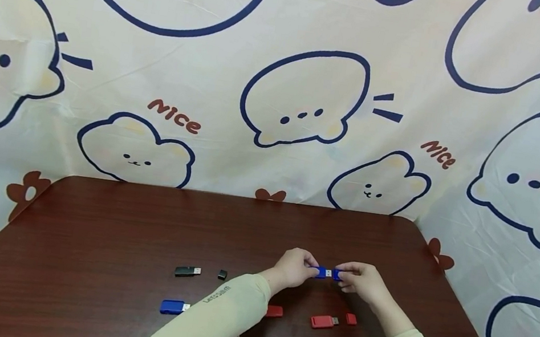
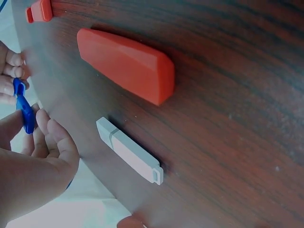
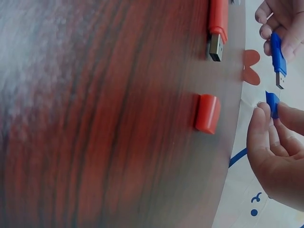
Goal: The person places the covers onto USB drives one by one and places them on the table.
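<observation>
Over the table, my left hand (image 1: 293, 267) pinches a blue USB stick (image 1: 320, 272) by its body, the metal plug bare and facing right. Opposite it, my right hand (image 1: 364, 281) holds a small blue cap (image 3: 272, 104) between thumb and fingers. A short gap separates plug and cap, which are roughly in line. Nearer the front lie a red USB stick (image 1: 323, 322) with its plug showing and a red cap (image 1: 351, 319) beside it. Another red USB stick (image 2: 126, 64) is partly hidden by the left sleeve in the head view.
To the left lie a black USB stick (image 1: 185, 272), a small black cap (image 1: 222, 274) and another blue USB stick (image 1: 171, 307), partly behind the sleeve. A white USB stick (image 2: 133, 152) lies near the red one. Patterned cloth (image 1: 220, 81) surrounds the brown table (image 1: 101, 225).
</observation>
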`<state>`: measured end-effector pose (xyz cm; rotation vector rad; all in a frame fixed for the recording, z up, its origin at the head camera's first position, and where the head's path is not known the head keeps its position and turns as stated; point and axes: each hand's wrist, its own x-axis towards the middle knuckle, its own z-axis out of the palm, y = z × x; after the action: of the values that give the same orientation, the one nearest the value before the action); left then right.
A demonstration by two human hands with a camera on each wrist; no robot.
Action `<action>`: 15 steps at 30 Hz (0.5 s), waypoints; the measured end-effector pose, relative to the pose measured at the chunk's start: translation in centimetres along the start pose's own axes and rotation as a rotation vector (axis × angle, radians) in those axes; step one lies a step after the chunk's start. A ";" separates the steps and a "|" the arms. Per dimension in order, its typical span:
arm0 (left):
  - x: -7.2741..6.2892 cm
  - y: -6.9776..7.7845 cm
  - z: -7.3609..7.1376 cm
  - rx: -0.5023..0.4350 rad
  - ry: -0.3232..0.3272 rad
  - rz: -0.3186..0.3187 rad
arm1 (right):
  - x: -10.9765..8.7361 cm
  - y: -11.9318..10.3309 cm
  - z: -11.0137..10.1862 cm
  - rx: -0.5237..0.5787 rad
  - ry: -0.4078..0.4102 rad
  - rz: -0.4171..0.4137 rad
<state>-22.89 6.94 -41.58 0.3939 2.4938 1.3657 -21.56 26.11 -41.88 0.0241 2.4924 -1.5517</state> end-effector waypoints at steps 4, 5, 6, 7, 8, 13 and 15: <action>0.0 0.2 -0.1 -0.008 -0.009 -0.007 | 0.1 0.1 0.0 0.011 -0.009 -0.005; 0.0 0.3 -0.1 -0.008 -0.010 -0.007 | 0.1 0.0 0.0 0.013 -0.008 -0.005; 0.0 0.3 -0.1 -0.008 -0.010 -0.004 | 0.2 0.0 0.0 0.012 -0.006 -0.005; 0.0 0.3 -0.1 -0.007 -0.010 -0.004 | 0.2 -0.1 0.0 0.010 -0.005 -0.005; 0.1 0.3 0.0 -0.006 -0.011 -0.004 | 0.2 -0.2 0.0 0.009 -0.003 -0.006; 0.1 0.3 0.0 -0.006 -0.008 -0.003 | 0.0 -0.4 0.1 -0.003 -0.003 -0.007; 0.0 0.3 0.0 -0.005 -0.005 0.000 | 0.1 -0.4 0.1 0.001 -0.005 -0.008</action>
<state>-22.90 7.12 -41.31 0.3957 2.4861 1.3690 -21.64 25.79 -41.58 0.0101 2.4913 -1.5537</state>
